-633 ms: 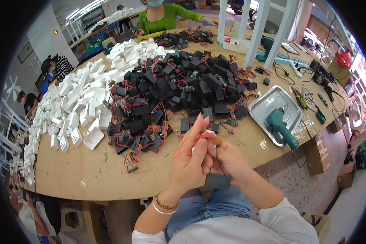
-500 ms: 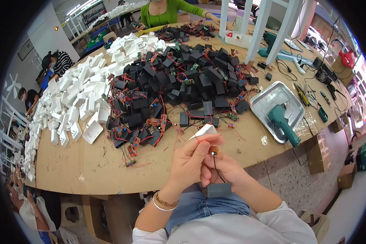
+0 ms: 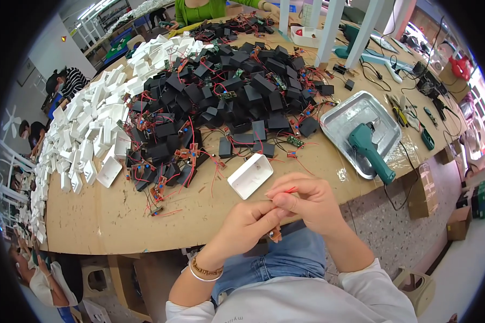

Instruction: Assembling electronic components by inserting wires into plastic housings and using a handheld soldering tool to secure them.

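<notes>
My left hand [image 3: 248,224] is closed on a small brown circuit board [image 3: 275,234], most of which its fingers cover. Below that hand a dark block [image 3: 260,248] shows in part, against my jeans. My right hand [image 3: 313,205] pinches a thin red wire [image 3: 291,189] between thumb and fingertips, and the two hands touch at their fingertips. An open white plastic box [image 3: 250,176] lies on the cardboard-covered table [image 3: 145,229] just beyond my hands, hollow side up.
A heap of black boxes [image 3: 264,83] wired to boards fills the table's middle, with white boxes [image 3: 86,134] piled to its left. At right a metal tray [image 3: 337,116] holds a green power tool [image 3: 369,151]. Pliers [image 3: 399,113] lie beyond. A person in green [image 3: 199,13] sits opposite.
The white box, partly behind my hands before, now lies in plain view on the table. My right hand has come up to pinch the red wire; the board has dropped lower in my left.
</notes>
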The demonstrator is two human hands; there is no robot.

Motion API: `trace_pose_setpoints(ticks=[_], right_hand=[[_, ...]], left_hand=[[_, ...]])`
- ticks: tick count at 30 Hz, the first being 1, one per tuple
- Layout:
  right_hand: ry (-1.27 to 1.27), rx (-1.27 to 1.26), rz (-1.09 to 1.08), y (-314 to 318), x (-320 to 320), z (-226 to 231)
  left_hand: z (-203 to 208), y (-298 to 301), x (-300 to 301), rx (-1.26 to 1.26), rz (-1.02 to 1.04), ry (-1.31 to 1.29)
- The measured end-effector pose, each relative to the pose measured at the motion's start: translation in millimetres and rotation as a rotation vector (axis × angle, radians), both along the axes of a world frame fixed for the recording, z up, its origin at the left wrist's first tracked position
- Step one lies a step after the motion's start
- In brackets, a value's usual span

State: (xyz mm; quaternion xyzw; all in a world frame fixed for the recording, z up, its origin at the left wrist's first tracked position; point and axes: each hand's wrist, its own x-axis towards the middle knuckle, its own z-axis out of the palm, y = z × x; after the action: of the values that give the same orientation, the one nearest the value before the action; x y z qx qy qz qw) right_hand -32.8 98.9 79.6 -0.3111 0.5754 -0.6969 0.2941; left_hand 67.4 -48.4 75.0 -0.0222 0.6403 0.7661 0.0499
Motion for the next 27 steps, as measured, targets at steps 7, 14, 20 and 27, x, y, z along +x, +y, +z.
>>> trace_pose_setpoints(ticks=[7, 14, 20, 27], right_hand=[[0.199, 0.056, -0.102, -19, 15, -20], [0.013, -0.051, -0.281, 16, -31, -58], [0.376, 0.089, -0.249, 1, -63, -40], [0.647, 0.291, -0.257, -43, -48, -44]], left_hand=[[-9, -3, 15, -0.028, 0.233, -0.009], [1, 11, 12, -0.217, 0.273, 0.279], [19, -9, 41, -0.127, 0.286, 0.136], [45, -27, 57, -0.615, 0.594, 0.479]])
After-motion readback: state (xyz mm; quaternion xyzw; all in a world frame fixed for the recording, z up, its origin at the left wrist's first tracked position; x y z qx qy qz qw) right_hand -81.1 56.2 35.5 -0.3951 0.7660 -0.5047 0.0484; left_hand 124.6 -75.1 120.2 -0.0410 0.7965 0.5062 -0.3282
